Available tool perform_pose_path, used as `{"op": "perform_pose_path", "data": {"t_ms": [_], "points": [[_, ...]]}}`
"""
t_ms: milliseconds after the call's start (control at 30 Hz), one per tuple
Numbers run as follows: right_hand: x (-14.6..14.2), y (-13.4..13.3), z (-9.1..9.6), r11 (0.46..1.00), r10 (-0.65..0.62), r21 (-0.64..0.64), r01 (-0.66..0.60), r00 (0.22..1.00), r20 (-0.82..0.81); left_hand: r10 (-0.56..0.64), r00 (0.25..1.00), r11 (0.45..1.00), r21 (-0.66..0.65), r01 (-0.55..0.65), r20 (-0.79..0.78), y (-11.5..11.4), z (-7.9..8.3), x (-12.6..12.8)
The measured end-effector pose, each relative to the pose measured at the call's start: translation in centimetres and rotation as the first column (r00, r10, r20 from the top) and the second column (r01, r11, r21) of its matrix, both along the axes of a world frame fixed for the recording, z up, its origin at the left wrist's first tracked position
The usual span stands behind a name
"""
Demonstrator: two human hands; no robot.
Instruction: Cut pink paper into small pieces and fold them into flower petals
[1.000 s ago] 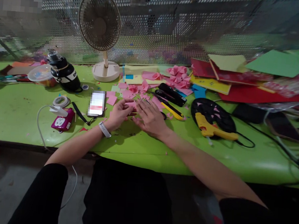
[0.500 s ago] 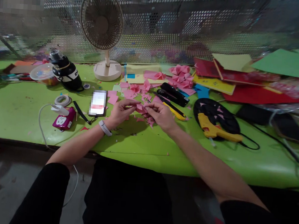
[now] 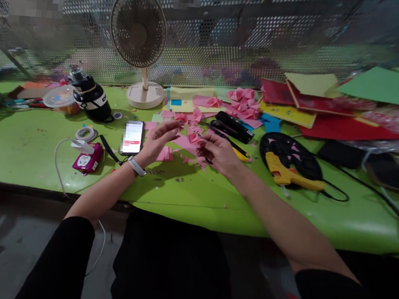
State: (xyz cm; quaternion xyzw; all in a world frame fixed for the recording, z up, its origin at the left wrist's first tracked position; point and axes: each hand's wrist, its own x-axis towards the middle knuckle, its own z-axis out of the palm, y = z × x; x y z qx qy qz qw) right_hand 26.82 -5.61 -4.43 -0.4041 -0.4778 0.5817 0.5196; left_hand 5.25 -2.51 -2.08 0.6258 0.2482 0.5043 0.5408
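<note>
My left hand (image 3: 159,139) hovers over the green table (image 3: 30,150) with its fingers spread and nothing in them, just above a pink paper square (image 3: 165,154). My right hand (image 3: 218,152) is curled, pinching a small folded pink paper piece (image 3: 194,137). Several pink paper scraps (image 3: 188,121) lie around both hands. A phone (image 3: 132,137) rests just left of my left hand.
A desk fan (image 3: 139,39) stands at the back. A black bottle (image 3: 91,96), tape roll (image 3: 85,133) and pink charger (image 3: 87,161) are on the left. A black stapler (image 3: 234,126), yellow cutter (image 3: 242,155), yellow glue gun (image 3: 289,174) and stacked coloured card (image 3: 327,104) lie right.
Both hands held the pink piece together half a second ago. My left hand has let go and opened, lifting slightly left; my right hand keeps the piece.
</note>
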Motion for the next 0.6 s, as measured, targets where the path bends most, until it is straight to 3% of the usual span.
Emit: {"op": "perform_pose_path", "data": {"t_ms": [133,300,600], "points": [[0.1,0.1,-0.5,0.999,0.021,0.026,-0.022,0.999,0.038,-0.1,0.995,0.984,-0.147,0.103,0.029,0.0,-0.2,0.1],[0.3,0.3,-1.2,0.999,0.03,0.043,-0.034,0.996,0.084,-0.109,0.994,0.975,-0.193,0.113,0.031,-0.3,-0.3,0.2],[-0.2,-0.3,0.0,0.989,0.022,-0.14,-0.037,0.994,-0.104,-0.092,0.995,0.968,-0.231,0.101,0.048,-0.4,-0.3,0.3]]}}
